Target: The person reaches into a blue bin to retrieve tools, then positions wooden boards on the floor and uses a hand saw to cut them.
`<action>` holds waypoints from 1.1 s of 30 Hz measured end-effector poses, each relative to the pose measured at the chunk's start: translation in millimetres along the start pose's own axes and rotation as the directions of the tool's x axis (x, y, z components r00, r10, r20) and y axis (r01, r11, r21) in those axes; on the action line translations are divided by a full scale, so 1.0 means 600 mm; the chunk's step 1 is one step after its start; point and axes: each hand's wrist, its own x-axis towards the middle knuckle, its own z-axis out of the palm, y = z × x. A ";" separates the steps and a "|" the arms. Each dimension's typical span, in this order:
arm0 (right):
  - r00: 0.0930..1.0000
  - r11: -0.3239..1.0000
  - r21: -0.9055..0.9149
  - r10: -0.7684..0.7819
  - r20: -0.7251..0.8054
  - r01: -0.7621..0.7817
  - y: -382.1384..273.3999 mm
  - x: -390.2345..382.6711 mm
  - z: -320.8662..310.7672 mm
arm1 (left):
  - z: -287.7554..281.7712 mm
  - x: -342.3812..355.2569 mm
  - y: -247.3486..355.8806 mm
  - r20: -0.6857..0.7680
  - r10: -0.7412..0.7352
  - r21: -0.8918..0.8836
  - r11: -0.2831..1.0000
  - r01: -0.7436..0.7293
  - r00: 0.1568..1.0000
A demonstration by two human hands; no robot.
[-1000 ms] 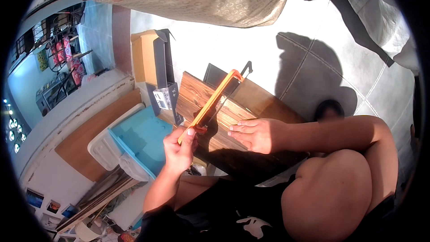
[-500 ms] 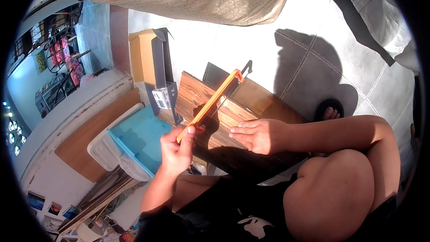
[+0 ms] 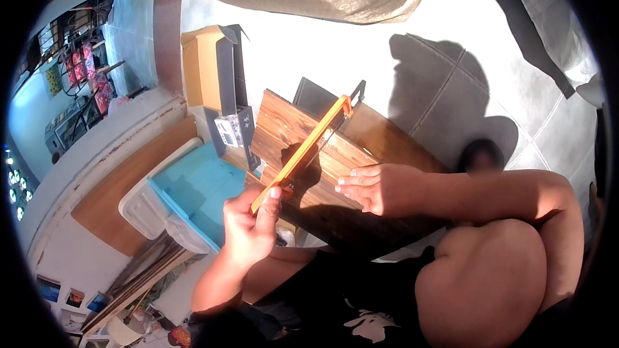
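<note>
I'm seeing the left hand wrapping its fingers tight around an orange hacksaw-looking tool, which is slanting over the wooden board; right hand is lying over that board too, fingers straightened, seemingly empty.

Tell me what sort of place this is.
Probably a sunlit corner of a home or small workshop, judging by the pale grey tiled floor, the light-blue rectangular plastic tub, and the orange, bent-ended hand tool in the left hand.

The orange tool looked smooth; the planks were grained wood, the blue bin smooth plastic.
</note>
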 end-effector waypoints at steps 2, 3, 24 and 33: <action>1.000 1.000 0.017 -0.004 -0.026 0.004 0.006 0.000 -0.006 | 0.003 0.004 0.000 -0.027 0.034 0.019 0.999 -0.034 0.999; 1.000 1.000 -0.001 0.005 -0.029 -0.005 0.004 0.000 -0.006 | 0.000 0.005 0.006 -0.019 0.015 0.010 1.000 -0.015 1.000; 0.998 0.999 -0.031 0.027 0.052 -0.025 -0.001 0.003 -0.014 | 0.003 0.023 0.026 0.046 -0.005 0.078 0.997 0.002 0.999; 0.998 0.999 -0.009 0.048 0.039 -0.048 -0.003 -0.001 -0.012 | -0.005 0.035 0.036 0.084 -0.062 0.051 0.997 0.058 0.995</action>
